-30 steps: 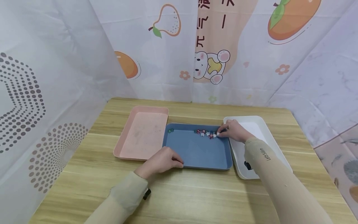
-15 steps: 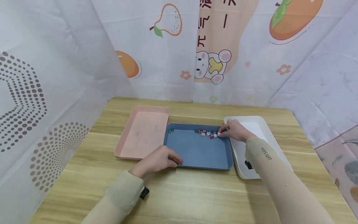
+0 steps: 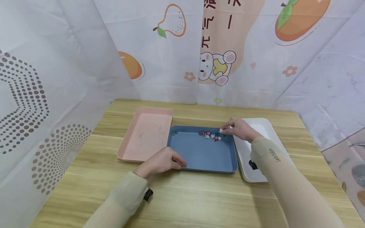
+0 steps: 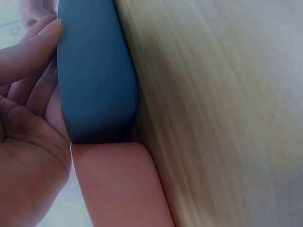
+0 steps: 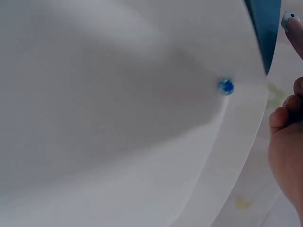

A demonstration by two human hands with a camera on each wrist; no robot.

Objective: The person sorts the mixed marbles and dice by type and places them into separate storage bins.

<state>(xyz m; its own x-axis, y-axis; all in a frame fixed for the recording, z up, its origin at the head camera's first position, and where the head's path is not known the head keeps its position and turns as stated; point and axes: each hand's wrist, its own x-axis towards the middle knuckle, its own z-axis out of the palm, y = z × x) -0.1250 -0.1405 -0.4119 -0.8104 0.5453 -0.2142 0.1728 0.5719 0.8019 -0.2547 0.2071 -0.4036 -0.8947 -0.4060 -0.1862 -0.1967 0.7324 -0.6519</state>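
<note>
A white die [image 3: 220, 130] is pinched between the fingertips of my right hand [image 3: 241, 128], raised at the blue tray's far right corner. In the right wrist view the white die [image 5: 289, 19] shows at a fingertip. Several red and white dice [image 3: 215, 138] cluster along the far side of the blue tray [image 3: 199, 153], with a few darker ones partly hidden among them. Green dice [image 3: 175, 132] lie in its far left corner. My left hand [image 3: 160, 162] grips the near rim of the blue tray, thumb at the edge and fingers inside.
A pink tray [image 3: 145, 139] adjoins the blue tray on the left. To the right stands a white tray [image 3: 263, 126], partly covered by my right arm, with a clear blue die [image 5: 226, 86] in its corner. A printed curtain [image 3: 171, 69] hangs behind the wooden table [image 3: 185, 196].
My right hand has lifted the white die from the right end of the cluster and moved it up toward the far rim. The left hand has shifted slightly left along the near rim.
</note>
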